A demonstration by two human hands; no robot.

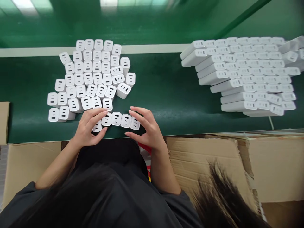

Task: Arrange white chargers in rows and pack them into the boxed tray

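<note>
A short curved row of white multi-port chargers (116, 118) stands on the green table, port faces up, between my two hands. At the row's left end is my left hand (91, 126), thumb and fingers spread around a partly covered charger (97, 127); its fingertips lie by another charger (106, 119). My right hand (148, 128) curves with fingers apart about the rightmost charger (135, 123); whether it presses on it I cannot tell. Behind the row stands a larger cluster of the same chargers (88, 66), in uneven rows, some tilted.
Tightly packed white chargers (247, 71) form a big block on the right of the green table (163, 91). A pale strip (152, 48) runs along the back. Cardboard boxes (204, 164) stand below the front edge, and a cardboard piece (4, 122) lies at far left.
</note>
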